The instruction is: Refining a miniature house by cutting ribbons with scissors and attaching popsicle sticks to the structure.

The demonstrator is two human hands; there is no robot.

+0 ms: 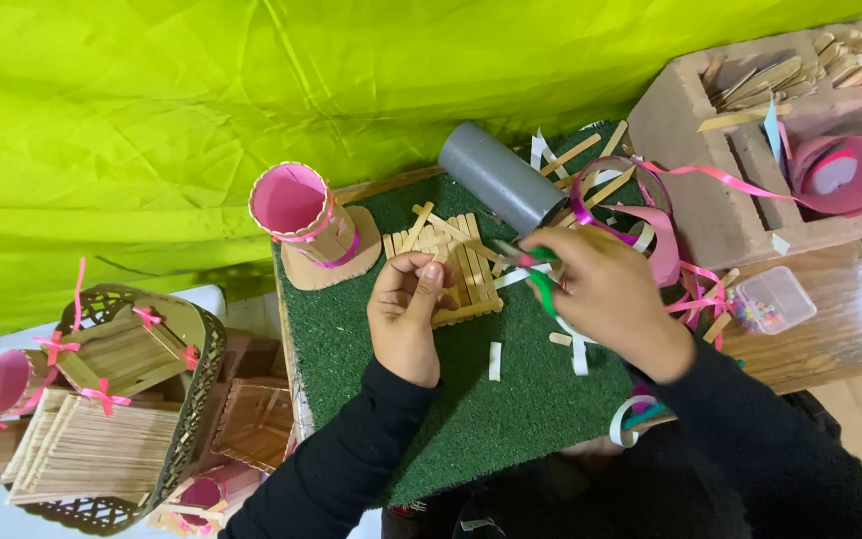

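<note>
My left hand [406, 311] pinches a small piece, too small to make out, just in front of a raft of wooden craft sticks [451, 265] lying on a green turf mat [471, 399]. My right hand [606, 294] grips green-handled scissors [539, 274], blades pointing left toward the left hand's fingertips. Both sleeves are black. A short white strip [495, 360] lies on the mat below the hands.
A pink-lined stick cup on a cardboard base [306, 222] and a grey tube [496, 172] stand behind the raft. Pink ribbon loops [650, 225], a concrete block with sticks and a ribbon roll [750, 130], a bead box [775, 299], finished stick crafts at left [102, 409].
</note>
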